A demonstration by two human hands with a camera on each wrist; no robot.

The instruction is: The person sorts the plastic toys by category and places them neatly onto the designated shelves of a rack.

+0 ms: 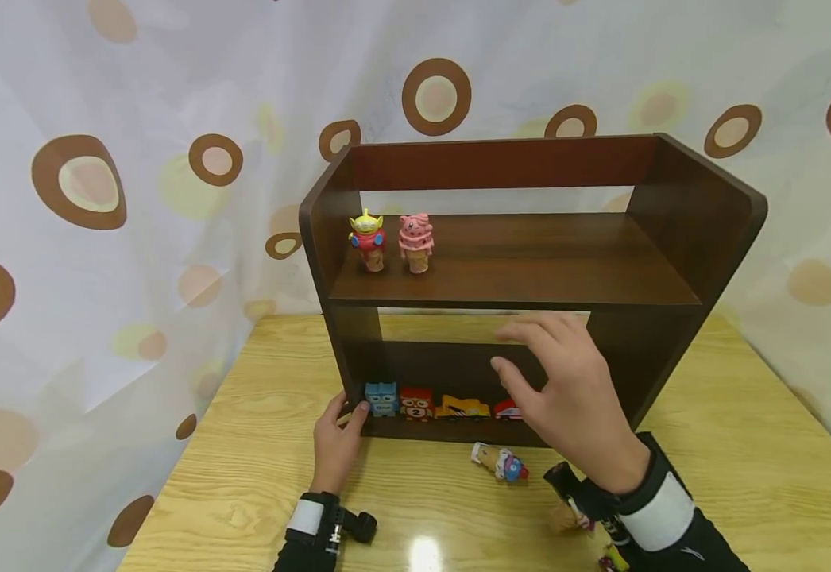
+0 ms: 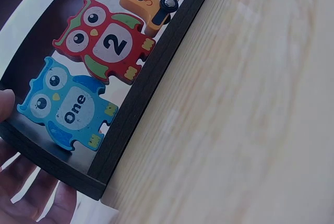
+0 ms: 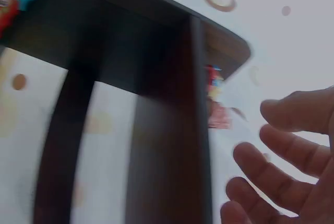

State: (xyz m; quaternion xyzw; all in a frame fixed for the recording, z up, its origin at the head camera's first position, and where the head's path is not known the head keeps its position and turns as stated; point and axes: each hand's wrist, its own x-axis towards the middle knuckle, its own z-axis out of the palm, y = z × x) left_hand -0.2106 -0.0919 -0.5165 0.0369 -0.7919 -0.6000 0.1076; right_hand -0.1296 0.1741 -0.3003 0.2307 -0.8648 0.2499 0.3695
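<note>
A dark brown two-tier shelf stands on the table. At its lower left corner my left hand grips the side panel, thumb inside and fingers outside. Just inside that panel sits a blue owl block marked "One", then a red owl block marked "2", a yellow digger toy and a red toy car partly behind my right hand. That right hand hovers before the shelf, fingers apart and holding nothing. On the upper tier stand a red-and-yellow ice-cream-cone figure and a pink one.
An ice-cream-cone figure lies on the wooden table before the shelf. More figures lie nearer the front, partly hidden by my right wrist. A curtain with circle patterns hangs behind and to the left.
</note>
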